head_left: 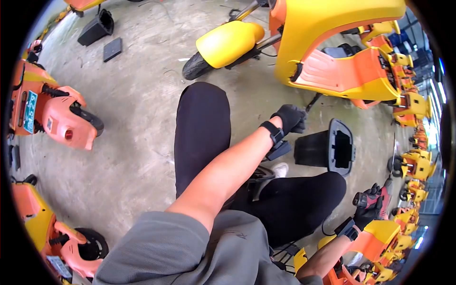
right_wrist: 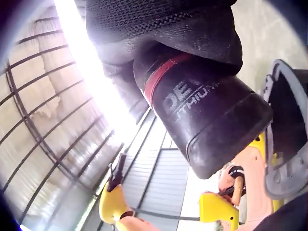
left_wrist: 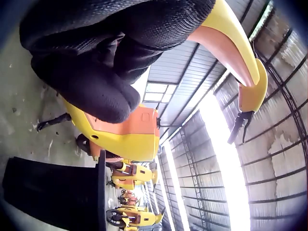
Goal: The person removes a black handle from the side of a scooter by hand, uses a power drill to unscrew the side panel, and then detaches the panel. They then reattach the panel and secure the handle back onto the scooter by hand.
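Filling most of the head view is a scuffed grey concrete floor, and the biggest thing close by on it is a yellow-and-orange scooter, front wheel pointing off to the left of the view. More scooters line up down the right side. The person, grey shirt and black trousers, is bent low with both knees up, facing the big one.

Next size down, a black bin with a grey rim stands upright on the floor, sitting between the two hands in the head view. Another black bin is well apart at top left, with a flat dark slab just beside it.

Then the red-and-black cordless power tool: it's up in the gloved right hand, past the knee. Fingers are wrapped firmly round the handle, so the grip sits mid-tool, with the red body out one side and the battery out the other, "LITHIUM" readable on it. The gloved left hand has its fingers curled in together, near the scooter's stand; can't tell if they touch it, or if anything's tucked inside.
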Motion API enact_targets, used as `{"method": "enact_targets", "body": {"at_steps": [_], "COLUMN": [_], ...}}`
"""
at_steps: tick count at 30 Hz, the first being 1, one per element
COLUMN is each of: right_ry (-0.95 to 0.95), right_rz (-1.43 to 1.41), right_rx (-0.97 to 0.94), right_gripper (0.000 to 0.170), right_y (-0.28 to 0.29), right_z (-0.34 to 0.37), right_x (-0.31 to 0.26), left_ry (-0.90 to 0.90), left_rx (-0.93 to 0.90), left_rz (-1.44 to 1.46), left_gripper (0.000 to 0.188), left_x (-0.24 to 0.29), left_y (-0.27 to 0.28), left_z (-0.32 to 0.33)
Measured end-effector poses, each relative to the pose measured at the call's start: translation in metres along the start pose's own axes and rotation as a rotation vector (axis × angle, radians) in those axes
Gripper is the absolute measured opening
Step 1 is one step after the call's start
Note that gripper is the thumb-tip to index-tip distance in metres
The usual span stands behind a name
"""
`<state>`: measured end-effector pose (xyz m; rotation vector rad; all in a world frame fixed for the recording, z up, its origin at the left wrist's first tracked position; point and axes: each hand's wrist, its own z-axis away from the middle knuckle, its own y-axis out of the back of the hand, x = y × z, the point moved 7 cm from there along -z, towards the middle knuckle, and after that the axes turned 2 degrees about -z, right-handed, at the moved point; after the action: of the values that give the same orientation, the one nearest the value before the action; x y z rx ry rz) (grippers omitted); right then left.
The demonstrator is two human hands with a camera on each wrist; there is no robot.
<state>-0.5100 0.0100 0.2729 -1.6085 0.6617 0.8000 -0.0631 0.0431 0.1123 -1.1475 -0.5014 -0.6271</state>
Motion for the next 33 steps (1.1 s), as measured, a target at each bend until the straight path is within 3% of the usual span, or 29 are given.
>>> {"method": "enact_targets", "body": {"at_steps": [2, 4, 6, 8, 12, 22, 24, 26, 30, 33], "right_ry": [0.088, 0.005, 0.053, -0.041, -0.037, -0.055, -0.247, -0.134, -0.327, -0.44], "right_rz": [0.114, -0.093, -0.031, -0.024, -0.02, 0.063, -0.011, 0.073, -0.136, -0.254], "right_rx": [-0.064, -0.097, -0.045, -0.253, -0.353, -0.252, -0.291, -0.23, -0.226, -0.193], "right_gripper": [0.047, 0.047, 0.047, 0.048, 0.051, 0.06, 0.063, 0.061, 0.051, 0.052], "right_y": [-0.027, -0.062, -0.096, -0.134, -0.184, -0.225, -0.226, -0.226, -0.229, -0.226], "right_z": [0.005, 0.014, 0.031, 0.045, 0.062, 0.078, 0.081, 0.084, 0.088, 0.089], "right_x": [-0.025, -0.033, -0.042, -0.037, -0.017, 0.042, 0.065, 0.079, 0.125, 0.15], "left_ry": [-0.008, 0.009, -0.026, -0.032, -0.047, -0.095, -0.135, -0.22, -0.3, -0.304], "left_rx": [-0.006, 0.008, -0.008, -0.008, -0.05, -0.052, -0.079, -0.11, -0.007, -0.013], "left_rz": [-0.054, -0.052, -0.033, -0.016, 0.032, 0.135, 0.17, 0.202, 0.209, 0.138], "left_gripper": [0.007, 0.006, 0.007, 0.009, 0.015, 0.01, 0.012, 0.014, 0.014, 0.015], "left_x": [-0.009, -0.017, -0.014, -0.003, 0.001, 0.012, 0.02, 0.035, 0.06, 0.085], "left_y": [0.007, 0.013, 0.012, 0.01, 0.013, 0.002, 0.007, 0.013, 0.02, 0.025], "left_z": [-0.007, -0.014, -0.012, -0.002, -0.008, -0.005, -0.005, -0.006, 0.007, 0.015]}}
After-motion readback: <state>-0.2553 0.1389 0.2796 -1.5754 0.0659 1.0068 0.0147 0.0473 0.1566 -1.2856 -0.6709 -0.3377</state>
